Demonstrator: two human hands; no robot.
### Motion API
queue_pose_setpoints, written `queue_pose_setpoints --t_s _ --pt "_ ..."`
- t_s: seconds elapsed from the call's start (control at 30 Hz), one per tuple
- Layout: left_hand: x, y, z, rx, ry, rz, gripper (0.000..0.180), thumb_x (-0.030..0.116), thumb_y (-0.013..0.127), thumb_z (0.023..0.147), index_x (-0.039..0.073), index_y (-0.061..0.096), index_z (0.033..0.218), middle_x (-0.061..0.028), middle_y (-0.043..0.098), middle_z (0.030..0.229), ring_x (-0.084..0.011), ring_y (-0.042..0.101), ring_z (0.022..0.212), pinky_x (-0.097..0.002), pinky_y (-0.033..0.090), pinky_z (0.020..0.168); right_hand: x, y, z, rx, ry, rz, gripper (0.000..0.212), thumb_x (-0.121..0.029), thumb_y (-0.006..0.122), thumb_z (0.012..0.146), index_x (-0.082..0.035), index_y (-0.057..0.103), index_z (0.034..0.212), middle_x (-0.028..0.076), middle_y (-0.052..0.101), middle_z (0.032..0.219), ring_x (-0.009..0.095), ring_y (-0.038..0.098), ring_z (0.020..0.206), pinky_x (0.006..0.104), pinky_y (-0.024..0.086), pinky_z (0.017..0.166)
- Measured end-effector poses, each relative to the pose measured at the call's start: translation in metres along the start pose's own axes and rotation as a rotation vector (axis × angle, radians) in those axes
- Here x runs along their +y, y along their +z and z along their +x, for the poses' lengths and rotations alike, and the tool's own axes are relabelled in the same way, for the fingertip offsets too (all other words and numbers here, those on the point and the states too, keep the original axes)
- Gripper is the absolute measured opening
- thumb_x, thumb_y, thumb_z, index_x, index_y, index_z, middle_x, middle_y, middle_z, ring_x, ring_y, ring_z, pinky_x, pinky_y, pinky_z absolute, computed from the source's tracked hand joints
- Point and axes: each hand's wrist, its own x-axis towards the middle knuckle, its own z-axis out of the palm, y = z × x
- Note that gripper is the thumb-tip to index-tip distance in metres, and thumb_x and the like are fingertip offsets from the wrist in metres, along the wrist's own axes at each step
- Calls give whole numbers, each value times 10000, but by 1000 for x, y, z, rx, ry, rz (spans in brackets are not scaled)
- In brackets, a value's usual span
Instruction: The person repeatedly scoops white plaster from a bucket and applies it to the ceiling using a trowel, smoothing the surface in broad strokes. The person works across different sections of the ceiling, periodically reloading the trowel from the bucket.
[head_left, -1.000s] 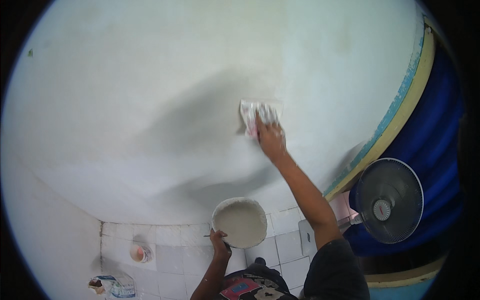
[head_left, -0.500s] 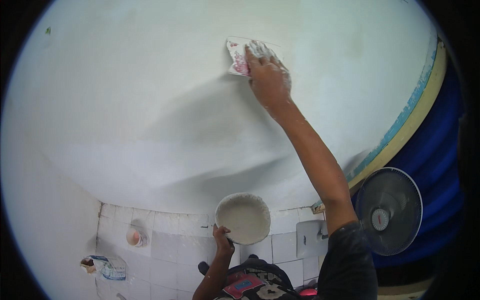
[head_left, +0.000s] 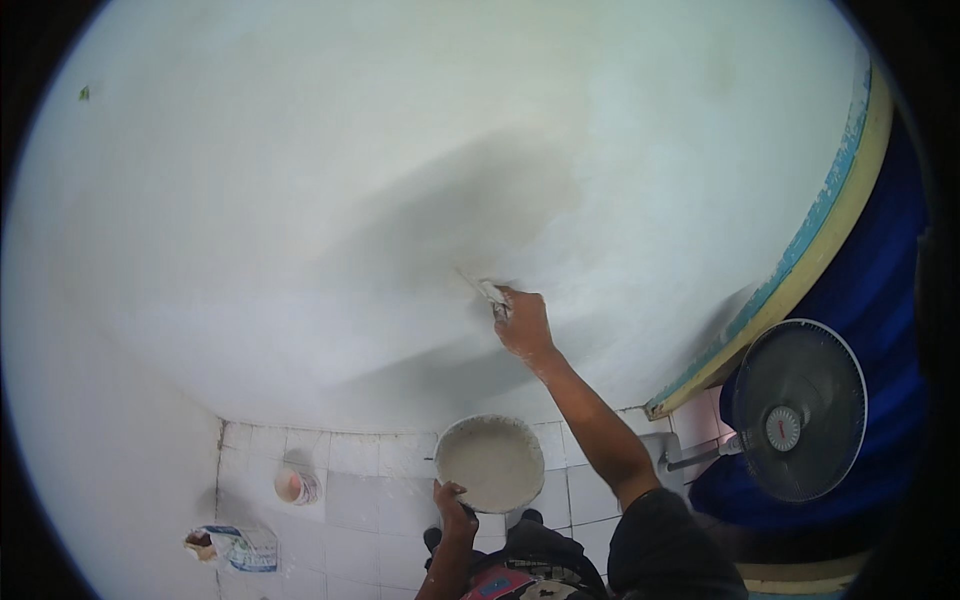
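Right hand [head_left: 523, 322] grips a thin spreader [head_left: 478, 285] jutting to its upper left.

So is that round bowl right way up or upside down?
Right way up: the bowl shows its mouth and grey inside to the camera, and the left hand holds its edge. Slight tilt: can't tell.

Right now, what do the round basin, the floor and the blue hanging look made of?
Basin: unclear, perhaps plastic; chalky white crust hides it. Floor: probably ceramic tile, smooth, pale, with square joints. Blue hanging: likely matte cloth, given soft folds.
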Motion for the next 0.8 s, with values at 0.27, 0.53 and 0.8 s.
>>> queue_pose_setpoints --t_s 0.27,0.53,0.8 --pt "26 -4 52 -109 -41 47 332 194 528 641 62 547 945 -72 571 933 -229 582 902 -376 499 820 39 -9 47 642 57 369 157 -97 732 753 17 682 850 142 657 700 249 599 611 350 464 605" --pt "88 52 59 -303 -73 -61 517 128 488 631 26 532 1136 -131 598 1013 -286 606 925 -379 509 864 73 -67 -14 918 182 100 247 -34 663 817 58 679 1047 181 715 864 257 702 792 324 525 755" --pt "90 71 55 -350 -92 -36 569 147 487 628 -2 509 1177 -140 591 1046 -296 603 970 -395 512 879 -35 -78 60 781 -228 -473 540 44 588 762 -16 561 1298 250 650 1124 369 645 1033 411 517 896"
